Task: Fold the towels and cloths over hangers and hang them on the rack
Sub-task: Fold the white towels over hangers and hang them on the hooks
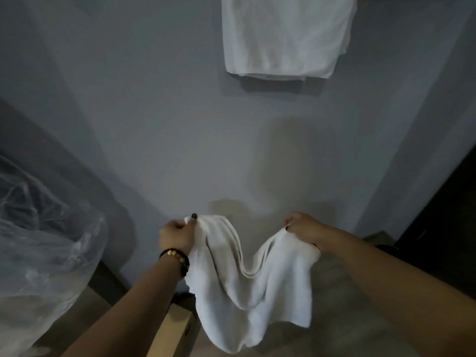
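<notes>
A white towel [247, 287] hangs slack in the air between my two hands, low in the head view. My left hand [176, 235], with a bead bracelet on its wrist, grips the towel's upper left corner. My right hand [301, 226] pinches the upper right corner. The cloth sags in folds between them and droops toward the floor. Another white towel [283, 37] hangs folded against the grey wall at the top of the view; whatever carries it is cut off by the frame edge. No hanger is visible.
A crumpled clear plastic bag [43, 240] fills the lower left. A cardboard box edge [172, 328] sits below my left forearm. A dark door or panel [443, 228] stands at the right. Concrete floor [342, 313] lies under the towel.
</notes>
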Demonstrator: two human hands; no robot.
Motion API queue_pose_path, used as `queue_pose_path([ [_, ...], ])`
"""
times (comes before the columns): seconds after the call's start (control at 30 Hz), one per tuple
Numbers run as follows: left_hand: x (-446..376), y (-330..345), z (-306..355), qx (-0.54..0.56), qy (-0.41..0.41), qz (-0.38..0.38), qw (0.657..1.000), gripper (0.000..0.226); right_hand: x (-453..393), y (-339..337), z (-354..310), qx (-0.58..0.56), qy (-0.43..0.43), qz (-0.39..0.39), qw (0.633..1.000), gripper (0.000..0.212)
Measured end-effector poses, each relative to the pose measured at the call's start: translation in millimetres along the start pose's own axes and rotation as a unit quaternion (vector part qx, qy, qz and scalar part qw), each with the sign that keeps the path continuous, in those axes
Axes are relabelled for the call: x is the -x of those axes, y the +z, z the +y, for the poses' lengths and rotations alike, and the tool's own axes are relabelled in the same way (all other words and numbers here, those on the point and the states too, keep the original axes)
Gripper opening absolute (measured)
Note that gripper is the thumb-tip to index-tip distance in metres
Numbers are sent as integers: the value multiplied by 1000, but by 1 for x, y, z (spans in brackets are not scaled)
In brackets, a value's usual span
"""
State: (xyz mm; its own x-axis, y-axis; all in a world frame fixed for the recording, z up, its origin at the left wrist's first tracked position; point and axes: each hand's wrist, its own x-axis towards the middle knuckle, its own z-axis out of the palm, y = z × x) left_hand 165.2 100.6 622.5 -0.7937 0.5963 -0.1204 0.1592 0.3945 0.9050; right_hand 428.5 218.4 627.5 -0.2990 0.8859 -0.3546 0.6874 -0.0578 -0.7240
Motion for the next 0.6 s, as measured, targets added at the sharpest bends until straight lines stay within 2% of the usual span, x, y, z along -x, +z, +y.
queue_pose_path([
  [0.13,9,7,17,129,0,-38,991,27,21,2,-17,-182,-17,-50,982,38],
  [0.2,15,8,27,155,14,-50,987,23,31,0,-27,-239,-24,-71,968,38],
  [0.3,25,6,41,170,45,-54,983,25,47,-5,-39,-289,-28,-142,946,34],
  [0.37,32,3,49,176,70,-56,980,24,54,-8,-41,-201,-78,-140,966,26],
  [0.43,38,2,56,179,92,-54,978,23,58,-14,-41,22,-168,-65,983,21],
  [0.5,42,0,58,180,106,-56,976,25,59,-18,-41,177,-235,26,955,20],
  [0.6,44,-2,58,185,101,-78,974,26,61,-22,-38,279,-271,135,911,10],
])
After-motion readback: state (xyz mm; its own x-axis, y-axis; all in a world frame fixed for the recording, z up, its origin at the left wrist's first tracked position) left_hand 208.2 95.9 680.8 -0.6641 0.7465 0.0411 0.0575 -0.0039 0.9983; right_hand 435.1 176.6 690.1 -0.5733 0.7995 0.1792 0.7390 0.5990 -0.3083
